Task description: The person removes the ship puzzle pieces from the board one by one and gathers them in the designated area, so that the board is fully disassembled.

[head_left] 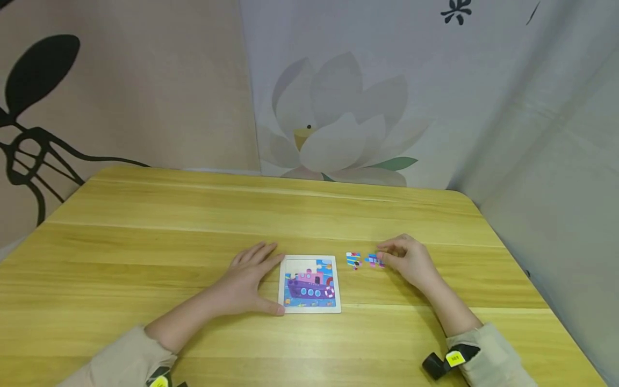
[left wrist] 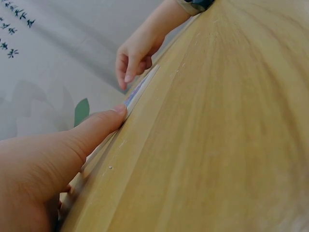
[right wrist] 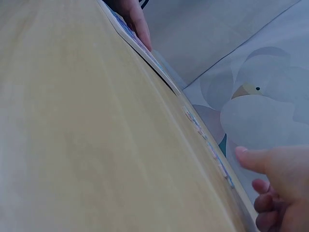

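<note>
A square jigsaw puzzle [head_left: 309,291] in a white tray [head_left: 309,310] shows a purple and pink ship. Its upper left part is bare board. My left hand [head_left: 246,282] is spread along the tray's left side, thumb at the lower corner and index finger at the upper one. To the right of the tray lie two loose puzzle pieces, a striped one [head_left: 353,260] and a blue and purple one [head_left: 373,260]. My right hand [head_left: 408,262] hovers at the blue and purple piece, overlapping its right end. In the right wrist view, the thumb [right wrist: 253,159] stands apart from the pieces.
The pieces and tray rest on a wooden table [head_left: 193,215]. Behind it hangs a pale curtain [head_left: 338,107] with a printed lotus flower, and another grey curtain [head_left: 556,161] borders the right side. A black wrist device [head_left: 450,363] sits at the right sleeve.
</note>
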`<state>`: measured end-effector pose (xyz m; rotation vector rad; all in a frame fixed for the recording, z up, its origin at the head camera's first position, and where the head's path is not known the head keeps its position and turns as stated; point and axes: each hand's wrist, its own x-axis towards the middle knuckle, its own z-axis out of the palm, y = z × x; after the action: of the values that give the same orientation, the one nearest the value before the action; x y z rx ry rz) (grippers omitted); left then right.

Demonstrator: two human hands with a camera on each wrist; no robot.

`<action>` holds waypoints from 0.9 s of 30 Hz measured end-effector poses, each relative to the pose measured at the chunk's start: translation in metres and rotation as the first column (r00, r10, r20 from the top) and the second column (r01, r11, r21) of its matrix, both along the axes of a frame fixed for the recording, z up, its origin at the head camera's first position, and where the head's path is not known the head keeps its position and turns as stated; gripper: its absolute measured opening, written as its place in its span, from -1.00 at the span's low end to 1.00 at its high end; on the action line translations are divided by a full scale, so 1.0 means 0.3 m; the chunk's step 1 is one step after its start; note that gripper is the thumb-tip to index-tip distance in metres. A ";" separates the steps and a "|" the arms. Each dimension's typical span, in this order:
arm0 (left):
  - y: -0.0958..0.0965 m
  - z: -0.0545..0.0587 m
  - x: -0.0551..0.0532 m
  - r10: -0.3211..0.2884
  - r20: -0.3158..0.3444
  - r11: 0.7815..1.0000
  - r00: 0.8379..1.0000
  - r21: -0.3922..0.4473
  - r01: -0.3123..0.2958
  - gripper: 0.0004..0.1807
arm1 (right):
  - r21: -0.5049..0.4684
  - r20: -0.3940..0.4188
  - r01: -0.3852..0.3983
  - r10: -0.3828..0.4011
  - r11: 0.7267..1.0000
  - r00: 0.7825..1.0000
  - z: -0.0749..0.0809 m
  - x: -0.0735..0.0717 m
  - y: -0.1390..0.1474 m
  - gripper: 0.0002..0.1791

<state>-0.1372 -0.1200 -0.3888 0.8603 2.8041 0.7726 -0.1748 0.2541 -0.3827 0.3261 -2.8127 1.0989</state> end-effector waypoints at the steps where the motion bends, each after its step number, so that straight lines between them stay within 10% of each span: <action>1: 0.000 0.000 0.000 0.000 -0.001 1.000 1.000 0.000 0.000 0.26 | -0.006 -0.011 0.004 -0.004 1.000 1.000 0.002 0.000 -0.002 -0.78; 27: -0.001 -0.009 -0.005 -0.005 -0.008 1.000 1.000 0.002 0.005 0.27 | -0.005 -0.091 -0.202 0.201 0.979 0.975 0.046 0.063 -0.204 -0.72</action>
<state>-0.1386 -0.1204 -0.3917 0.8725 2.8071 0.7730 -0.1558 0.1928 -0.3689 0.6550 -2.7380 1.1098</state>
